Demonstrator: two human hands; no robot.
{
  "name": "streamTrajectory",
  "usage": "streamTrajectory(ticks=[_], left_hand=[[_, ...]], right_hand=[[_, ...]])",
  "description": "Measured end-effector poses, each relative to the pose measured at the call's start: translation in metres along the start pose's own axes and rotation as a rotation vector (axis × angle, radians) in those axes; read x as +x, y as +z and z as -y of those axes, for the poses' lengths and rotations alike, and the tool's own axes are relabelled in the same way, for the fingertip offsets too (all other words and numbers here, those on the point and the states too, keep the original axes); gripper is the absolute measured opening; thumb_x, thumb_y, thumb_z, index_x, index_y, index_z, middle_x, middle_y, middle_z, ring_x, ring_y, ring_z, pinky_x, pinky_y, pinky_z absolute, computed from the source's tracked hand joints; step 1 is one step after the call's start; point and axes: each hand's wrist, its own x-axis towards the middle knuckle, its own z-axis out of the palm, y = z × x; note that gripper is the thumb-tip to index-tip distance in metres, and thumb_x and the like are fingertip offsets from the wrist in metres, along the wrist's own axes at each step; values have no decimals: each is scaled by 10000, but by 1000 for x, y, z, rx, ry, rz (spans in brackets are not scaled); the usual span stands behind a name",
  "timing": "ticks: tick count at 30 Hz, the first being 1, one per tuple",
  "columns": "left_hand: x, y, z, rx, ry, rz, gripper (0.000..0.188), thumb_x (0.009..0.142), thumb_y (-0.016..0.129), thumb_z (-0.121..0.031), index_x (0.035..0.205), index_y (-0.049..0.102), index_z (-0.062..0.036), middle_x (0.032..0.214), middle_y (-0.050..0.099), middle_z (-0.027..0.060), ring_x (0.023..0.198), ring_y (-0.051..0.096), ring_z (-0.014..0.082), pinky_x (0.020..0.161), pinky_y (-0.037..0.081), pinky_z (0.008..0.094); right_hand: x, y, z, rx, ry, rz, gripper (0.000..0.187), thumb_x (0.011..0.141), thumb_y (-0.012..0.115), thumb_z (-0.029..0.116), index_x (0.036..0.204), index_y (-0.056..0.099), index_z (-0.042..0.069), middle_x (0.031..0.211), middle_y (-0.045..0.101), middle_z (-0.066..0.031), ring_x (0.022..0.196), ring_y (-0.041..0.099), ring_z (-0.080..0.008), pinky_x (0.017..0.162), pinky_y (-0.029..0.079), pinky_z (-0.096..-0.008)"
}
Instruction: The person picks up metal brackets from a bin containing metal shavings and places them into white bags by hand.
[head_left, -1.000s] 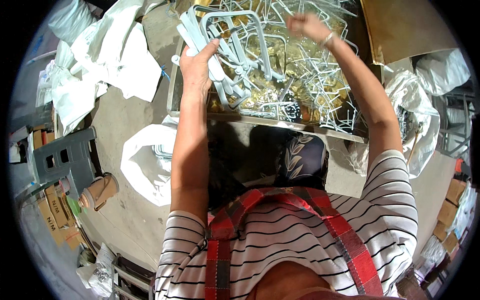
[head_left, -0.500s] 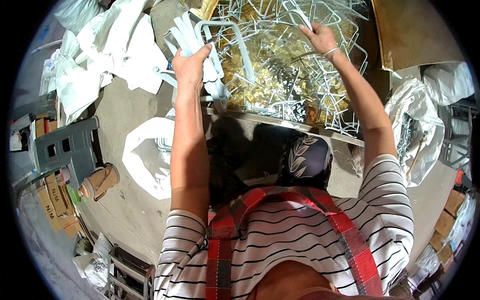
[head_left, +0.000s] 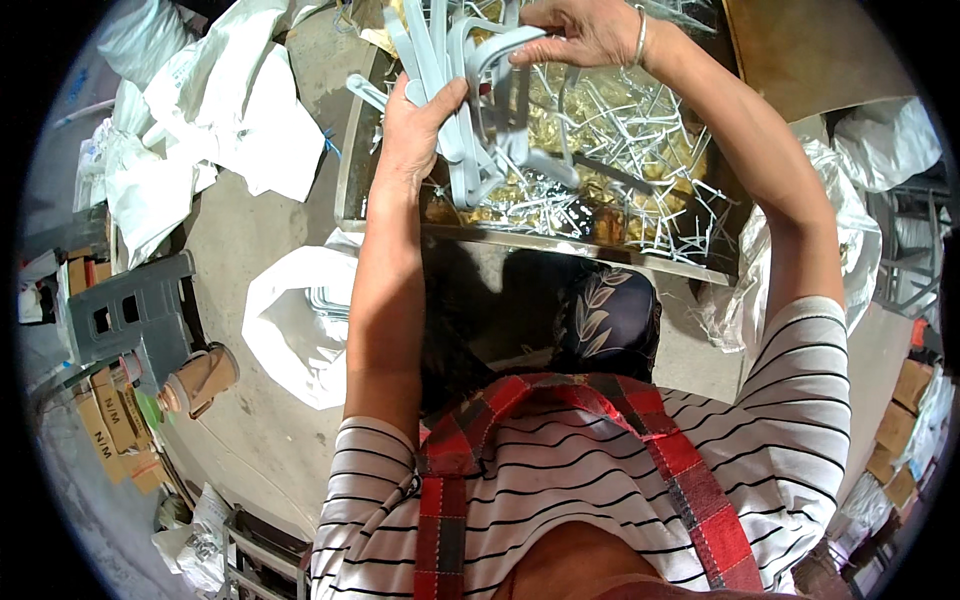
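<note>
My left hand (head_left: pixel 412 130) is closed round a bundle of light grey, smooth, bent frame-shaped pieces (head_left: pixel 428 60) over the left part of a shallow tray. My right hand (head_left: pixel 588 32) pinches the curved end of another grey bent piece (head_left: pixel 512 42) close beside that bundle. Its fingertips are partly hidden behind the hand. Below both hands, the metal-rimmed tray (head_left: pixel 600 254) holds many thin, pale grey bent strips (head_left: pixel 640 140) lying loose over a yellowish, shiny bottom.
A white sack (head_left: pixel 262 330) with grey pieces inside stands open at my left knee. White sacks (head_left: pixel 240 110) lie at the far left, another sack (head_left: pixel 855 250) on the right. A brown board (head_left: pixel 820 60) stands at the far right. A tan flask (head_left: pixel 205 378) stands left.
My right hand has moved left from the tray's far right side to the bundle, bringing a grey piece. My left hand has shifted slightly right with the bundle.
</note>
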Motion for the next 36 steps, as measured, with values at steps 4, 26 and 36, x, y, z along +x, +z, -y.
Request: streamTrajectory(ticks=[4,26,36], left_hand=[[-4,9,-6,122,-3,80,398,691,686,-53,997,437,4,785,581,89,645,593,156,575,499,258],[-4,-43,-26,-73,26,-340,140,745,605,-53,824,497,-14,679,497,54,529,448,136,491,381,290],[-20,-39,-43,-262,62,194,301,667,650,-71,893,454,-36,644,486,62,510,472,128,457,364,274]], right_hand=[[9,10,-23,-105,119,-84,415,753,579,479,726,602,66,544,509,-138,476,473,-295,457,387,-356],[-67,150,-58,1031,897,-240,147,826,556,102,796,585,-39,681,614,-111,599,610,-163,550,531,-269],[-25,247,-63,1496,998,775,691,773,395,635,807,573,-32,676,601,-222,612,619,-348,536,534,-474]])
